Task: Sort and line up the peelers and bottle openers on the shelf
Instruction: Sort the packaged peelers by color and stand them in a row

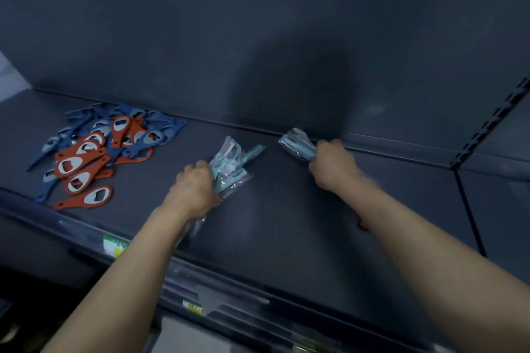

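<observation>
Two bundles of pale blue peelers in clear wrappers sit near the middle of the frame, one in each of my hands. The left bundle [232, 162] fans out just left of centre; the right bundle [296, 143] lies just right of centre, its far end at the seam where shelf meets back panel, touching it or not I cannot tell. Bare shelf shows between the two bundles.

My left hand [195, 186] grips its bundle at the near end, knuckles up, fingers curled round the wrappers; I judge this hold keeps the slippery packets together so they can be squared as one. My right hand [334, 165] is closed round the handles of the other bundle, fingers wrapped about them; the bundle points up and left toward the rear edge, which I read as starting a row against the back.

At the left of the frame, well apart from the peelers, lies a loose heap of bottle openers [94, 152]; red ones overlap blue ones and point every way; sorting there looks not yet done.

Everything rests on a dark grey shelf [272, 238]; a price label [114, 245] sits on its front rail at lower left; a slotted upright [487, 129] runs down the right side; a small orange thing [363, 224] peeks from under my right forearm, too hidden to name.
</observation>
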